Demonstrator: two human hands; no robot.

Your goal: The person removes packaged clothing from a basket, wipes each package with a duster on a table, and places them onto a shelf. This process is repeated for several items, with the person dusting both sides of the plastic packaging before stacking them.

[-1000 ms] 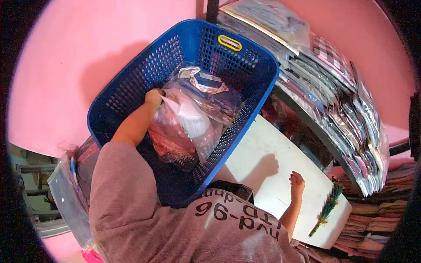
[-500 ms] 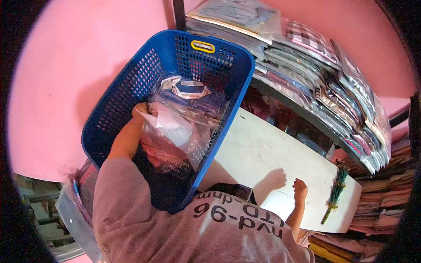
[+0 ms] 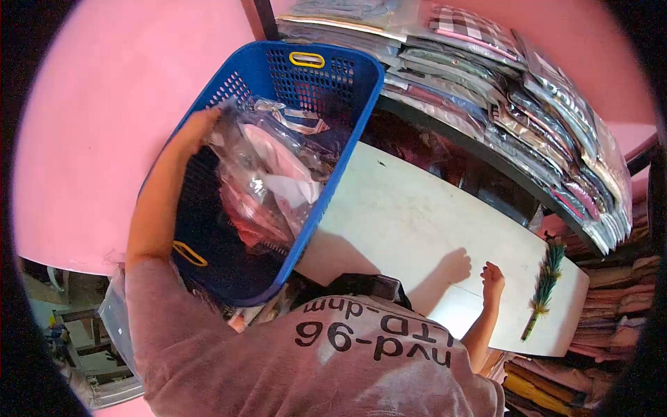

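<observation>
A green feathery sprig [image 3: 544, 288] lies on a white surface [image 3: 417, 229] beneath a dark shelf [image 3: 445, 135] stacked with plastic-wrapped folded garments [image 3: 528, 104].

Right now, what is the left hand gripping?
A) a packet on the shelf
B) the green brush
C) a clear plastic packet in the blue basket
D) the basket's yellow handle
C: the left hand grips the clear plastic packet inside the blue basket, far from the green brush on the white table.

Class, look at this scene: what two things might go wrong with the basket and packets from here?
The blue basket looks tilted beside the white table; the left hand's pull on the plastic-wrapped packet might tip it. That slick packet might slip from a one-handed grip; the right hand is on the table.
</observation>
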